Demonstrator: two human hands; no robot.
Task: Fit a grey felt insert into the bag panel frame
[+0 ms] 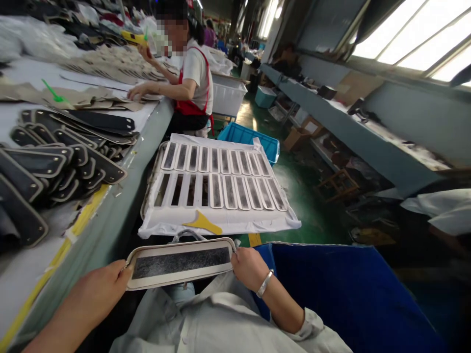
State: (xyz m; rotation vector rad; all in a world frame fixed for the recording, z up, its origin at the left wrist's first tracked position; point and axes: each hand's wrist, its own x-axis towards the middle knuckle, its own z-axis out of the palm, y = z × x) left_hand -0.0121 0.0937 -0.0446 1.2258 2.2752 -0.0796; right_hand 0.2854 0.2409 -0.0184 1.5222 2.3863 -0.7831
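Note:
A long panel with rounded corners, cream at its border and dark along the middle (180,263), is stretched between my two hands above my lap. My left hand (108,289) pinches its left end, and my right hand (250,267), with a silver bracelet at the wrist, grips the right end. Just beyond the panel stands a board covered in white cloth (162,220). Two rows of similar panels (230,192) lie on it, with several dark slots showing at the left of the near row. A yellow flat scraper-like tool (203,223) rests near the board's front edge.
On the left table (147,132), black strap-like pieces (73,157) are heaped. A person in a red apron (195,78) sits at that table farther on. A blue bin (331,289) stands close on my right, and a light-blue crate (253,139) lies behind the board.

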